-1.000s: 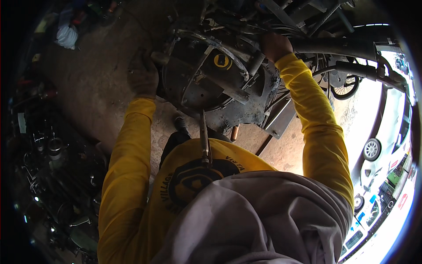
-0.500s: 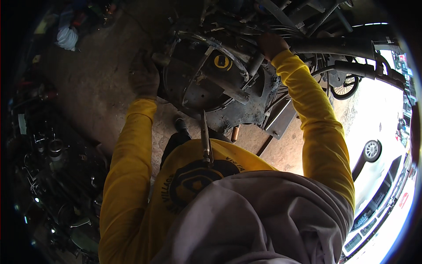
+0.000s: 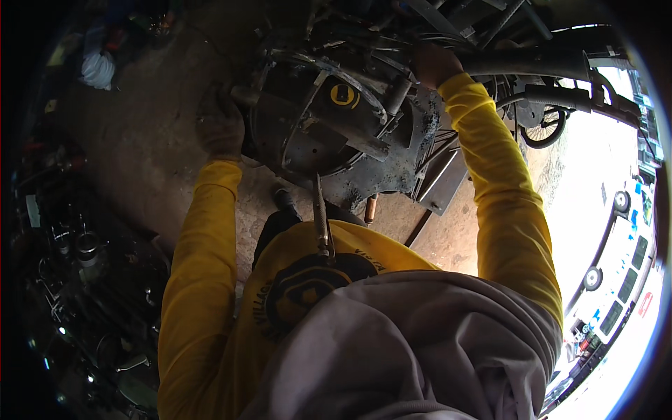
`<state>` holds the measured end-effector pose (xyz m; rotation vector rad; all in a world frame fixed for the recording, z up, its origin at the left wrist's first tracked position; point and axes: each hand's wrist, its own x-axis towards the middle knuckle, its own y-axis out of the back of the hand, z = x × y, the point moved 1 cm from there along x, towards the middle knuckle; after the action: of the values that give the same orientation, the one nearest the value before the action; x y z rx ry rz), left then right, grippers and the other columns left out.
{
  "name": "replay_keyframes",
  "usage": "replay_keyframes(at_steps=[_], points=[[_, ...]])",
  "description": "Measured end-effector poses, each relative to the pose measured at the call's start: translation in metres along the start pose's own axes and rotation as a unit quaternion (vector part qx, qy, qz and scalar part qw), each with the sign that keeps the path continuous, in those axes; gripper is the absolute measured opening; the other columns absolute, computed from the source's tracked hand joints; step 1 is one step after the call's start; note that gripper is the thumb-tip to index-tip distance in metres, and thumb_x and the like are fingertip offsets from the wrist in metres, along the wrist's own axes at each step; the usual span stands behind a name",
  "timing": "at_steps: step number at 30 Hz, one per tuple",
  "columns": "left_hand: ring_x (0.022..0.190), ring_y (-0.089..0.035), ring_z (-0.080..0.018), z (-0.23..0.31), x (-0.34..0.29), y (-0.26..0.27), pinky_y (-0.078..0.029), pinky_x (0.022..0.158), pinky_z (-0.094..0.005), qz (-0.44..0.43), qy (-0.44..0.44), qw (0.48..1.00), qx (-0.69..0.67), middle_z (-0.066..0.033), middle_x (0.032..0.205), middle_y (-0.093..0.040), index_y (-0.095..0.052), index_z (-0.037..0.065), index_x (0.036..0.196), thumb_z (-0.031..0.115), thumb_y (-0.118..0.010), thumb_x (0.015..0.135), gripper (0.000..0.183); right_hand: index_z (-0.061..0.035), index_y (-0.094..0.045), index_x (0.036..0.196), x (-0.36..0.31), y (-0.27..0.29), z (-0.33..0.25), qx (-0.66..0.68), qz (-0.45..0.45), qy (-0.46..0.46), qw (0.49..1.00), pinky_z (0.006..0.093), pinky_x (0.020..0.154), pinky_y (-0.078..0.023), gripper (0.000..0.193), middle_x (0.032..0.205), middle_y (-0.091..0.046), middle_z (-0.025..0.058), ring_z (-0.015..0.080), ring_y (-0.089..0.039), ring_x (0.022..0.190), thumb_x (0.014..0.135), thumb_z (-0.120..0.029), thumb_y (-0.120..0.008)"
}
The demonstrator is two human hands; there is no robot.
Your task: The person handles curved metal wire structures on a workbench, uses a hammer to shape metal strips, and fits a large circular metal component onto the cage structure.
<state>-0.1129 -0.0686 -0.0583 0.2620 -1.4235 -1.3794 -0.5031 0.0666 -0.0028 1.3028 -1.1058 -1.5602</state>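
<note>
A dark round metal frame [image 3: 285, 129] with curved bars and a short pipe stands in front of me. My left hand [image 3: 221, 129] is at its left side, close to a pipe stub [image 3: 243, 96]; the fingers look stretched out, though shadow dims them. At the far right of the frame, my right hand [image 3: 435, 65] is closed among dark metal parts, and what it grips is hidden. A round yellow and black thing [image 3: 343, 95], like a tape measure, lies inside the frame. From the frame's near edge a metal rod [image 3: 320, 213] points toward my shirt.
Bars and pipes [image 3: 525, 63] crowd the far right, near a spoked wheel [image 3: 546, 129]. Dark machine parts [image 3: 87, 248] fill the left side. A brownish handle [image 3: 371, 208] hangs below the frame. Outside at right stands a white van [image 3: 616, 280].
The frame and both hands sit slightly further left in the picture, with their placement against each other about the same. Outside, a different stretch of white vehicle shows.
</note>
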Motion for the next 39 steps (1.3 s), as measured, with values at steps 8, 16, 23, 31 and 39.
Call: replay_keyframes(at_steps=[8, 16, 23, 31, 39], points=[[0.11, -0.065, -0.0353, 0.002, 0.003, 0.001, -0.05, 0.095, -0.0409, -0.025, 0.061, 0.996, -0.064, -0.018, 0.118, -0.069, -0.067, 0.002, 0.114, 0.026, -0.049, 0.101, 0.033, -0.0144, -0.073, 0.111, -0.049, -0.06, 0.053, 0.231, 0.225, -0.042, 0.946, 0.0434, 0.084, -0.055, 0.027, 0.104, -0.072, 0.0142, 0.035, -0.069, 0.095, 0.09, -0.03, -0.065], [0.108, -0.065, -0.0353, -0.001, 0.002, -0.003, -0.051, 0.095, -0.0411, -0.004, 0.049, 0.996, -0.073, -0.019, 0.116, -0.068, -0.067, 0.0, 0.112, 0.02, -0.049, 0.102, 0.028, -0.0269, -0.069, 0.123, -0.01, -0.14, 0.064, 0.158, 0.142, -0.1, 0.972, 0.0479, 0.091, -0.055, 0.044, 0.114, -0.07, 0.0156, 0.0375, -0.067, 0.106, 0.085, -0.048, -0.068], [0.109, -0.064, -0.0368, -0.008, -0.002, -0.006, -0.051, 0.096, -0.0417, 0.003, -0.014, 1.0, -0.022, -0.0186, 0.119, -0.067, -0.066, 0.0, 0.113, 0.015, -0.052, 0.1, 0.024, -0.0328, -0.066, 0.127, -0.014, -0.093, 0.047, 0.208, 0.075, -0.133, 0.966, 0.048, 0.092, -0.055, 0.052, 0.118, -0.07, 0.0133, 0.0374, -0.066, 0.109, 0.079, -0.054, -0.072], [0.11, -0.065, -0.0363, -0.008, -0.001, -0.005, -0.052, 0.094, -0.0414, -0.003, -0.001, 0.999, -0.039, -0.0198, 0.12, -0.067, -0.065, -0.001, 0.118, 0.016, -0.055, 0.099, 0.027, -0.017, -0.067, 0.125, -0.027, -0.068, 0.036, 0.117, 0.024, -0.245, 0.962, 0.0474, 0.092, -0.056, 0.055, 0.118, -0.07, 0.0174, 0.0379, -0.068, 0.106, 0.079, -0.046, -0.072], [0.108, -0.065, -0.0378, -0.006, -0.003, -0.004, -0.052, 0.093, -0.0423, 0.009, -0.001, 1.0, -0.011, -0.0209, 0.117, -0.068, -0.065, -0.001, 0.116, 0.014, -0.055, 0.097, 0.026, -0.0138, -0.054, 0.139, -0.041, -0.064, 0.043, 0.109, -0.022, -0.203, 0.973, 0.0518, 0.095, -0.053, 0.067, 0.129, -0.063, 0.0194, 0.0416, -0.061, 0.117, 0.083, -0.043, -0.074]])
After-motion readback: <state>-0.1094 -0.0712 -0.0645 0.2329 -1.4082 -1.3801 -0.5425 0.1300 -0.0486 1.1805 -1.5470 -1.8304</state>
